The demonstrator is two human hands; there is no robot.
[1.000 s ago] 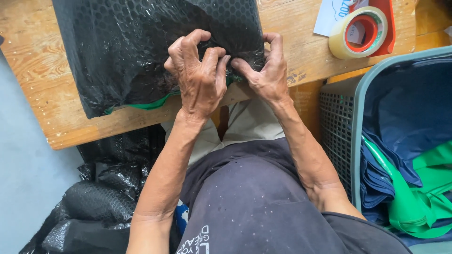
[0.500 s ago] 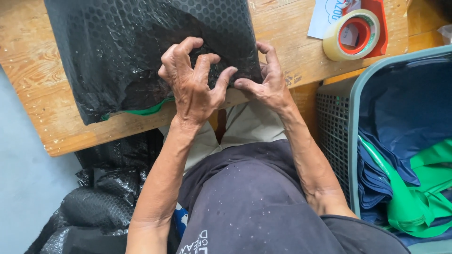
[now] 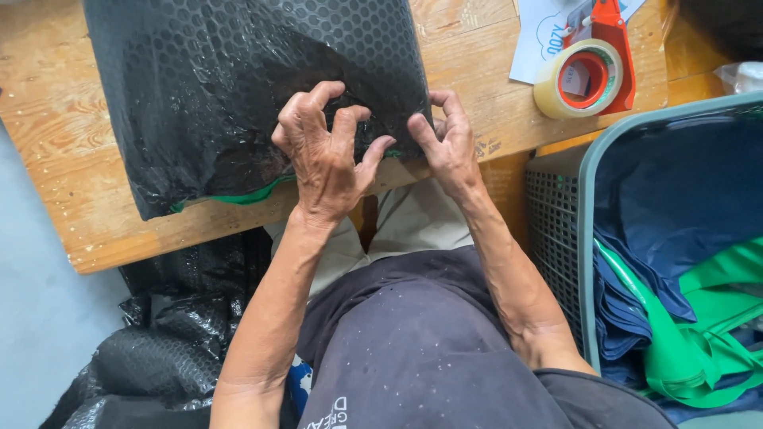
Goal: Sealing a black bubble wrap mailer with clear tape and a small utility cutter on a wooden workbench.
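Bubble-wrap parcel (image 3: pixel 238 87), black, dimpled, left hand (image 3: pixel 326 155), right hand (image 3: pixel 445 143) pinching edge

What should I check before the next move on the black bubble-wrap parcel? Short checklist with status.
1. Left hand on black bubble-wrap parcel: ok, fingertips press its near edge.
2. Right hand on the same edge: ok.
3. Wrap covers contents: not ok, green material shows along the bottom.
4. Parcel fully on wooden table: ok.
5. Tape dispenser within reach: ok, on the table's right.
6. Firmness of either grip: cannot tell.
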